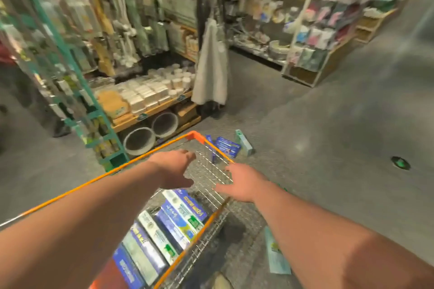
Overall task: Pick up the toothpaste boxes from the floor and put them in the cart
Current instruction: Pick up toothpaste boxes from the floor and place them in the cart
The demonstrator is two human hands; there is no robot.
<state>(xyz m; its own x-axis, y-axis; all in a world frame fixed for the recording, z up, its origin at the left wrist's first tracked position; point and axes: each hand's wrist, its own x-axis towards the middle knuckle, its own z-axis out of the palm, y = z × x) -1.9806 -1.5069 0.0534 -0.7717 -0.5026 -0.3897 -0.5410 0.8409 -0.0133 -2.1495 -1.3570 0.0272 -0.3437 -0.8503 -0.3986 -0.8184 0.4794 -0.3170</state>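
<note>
An orange-rimmed wire cart (196, 137) stands in front of me with several toothpaste boxes (169, 225) lined up in its basket. Beyond its far corner, a few more boxes lie on the grey floor: a dark blue one (227, 146), a pale green one (243, 142) and a narrow blue one (211, 146) against the cart. Another pale box (277, 253) lies on the floor to the right of the cart, by my right arm. My left hand (175, 168) reaches out over the basket, fingers spread and empty. My right hand (242, 182) stretches forward over the cart's right rim, also empty.
Wooden shelves (150, 110) packed with goods line the left, with two round tubs (150, 134) underneath. A teal rack (94, 112) stands left of the cart. A grey cloth (211, 70) hangs from a black post. More shelving (328, 30) sits at the back right. A green floor marker (400, 162) lies right.
</note>
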